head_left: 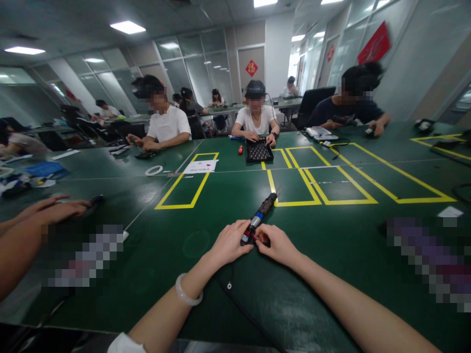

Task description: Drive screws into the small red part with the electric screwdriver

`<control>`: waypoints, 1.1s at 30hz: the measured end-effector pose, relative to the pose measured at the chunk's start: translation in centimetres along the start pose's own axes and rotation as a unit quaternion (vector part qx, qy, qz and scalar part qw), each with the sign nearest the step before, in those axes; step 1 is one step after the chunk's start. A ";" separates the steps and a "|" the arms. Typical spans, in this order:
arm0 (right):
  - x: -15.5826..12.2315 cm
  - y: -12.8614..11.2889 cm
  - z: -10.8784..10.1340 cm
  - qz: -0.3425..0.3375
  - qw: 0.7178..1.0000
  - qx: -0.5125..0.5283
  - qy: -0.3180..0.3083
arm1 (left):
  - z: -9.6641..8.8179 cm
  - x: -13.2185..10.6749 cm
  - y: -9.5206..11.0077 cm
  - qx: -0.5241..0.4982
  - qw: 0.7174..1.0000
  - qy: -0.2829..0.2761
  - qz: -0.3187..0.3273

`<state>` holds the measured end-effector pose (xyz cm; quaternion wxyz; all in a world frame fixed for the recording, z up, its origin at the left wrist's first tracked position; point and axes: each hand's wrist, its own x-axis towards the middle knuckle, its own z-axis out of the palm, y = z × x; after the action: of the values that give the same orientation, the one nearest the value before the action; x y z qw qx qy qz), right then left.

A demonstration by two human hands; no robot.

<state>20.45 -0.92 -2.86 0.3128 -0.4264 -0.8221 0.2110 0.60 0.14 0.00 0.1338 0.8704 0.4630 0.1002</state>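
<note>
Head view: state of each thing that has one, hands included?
Dark device with blue band: held, far end pointing away
Left hand: closed around its near end
Right hand: fingertips at its near end
Black tray: open-topped, small items inside
Paper sheet: flat
Ceiling light: lit

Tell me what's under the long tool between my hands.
Green tabletop shows around the tool, with yellow tape by its far tip. What lies directly beneath is hidden by the tool and your left hand and right hand around its near end.
</note>
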 end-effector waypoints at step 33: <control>-0.3 1.3 0.2 -0.015 1.000 0.005 -0.009 | 1.0 -0.3 0.5 0.118 0.991 0.058 -0.030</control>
<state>21.21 -0.50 -3.86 0.3105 -0.4106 -0.8301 0.2143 1.12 -0.56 -0.76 0.0059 0.8584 0.5048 0.0912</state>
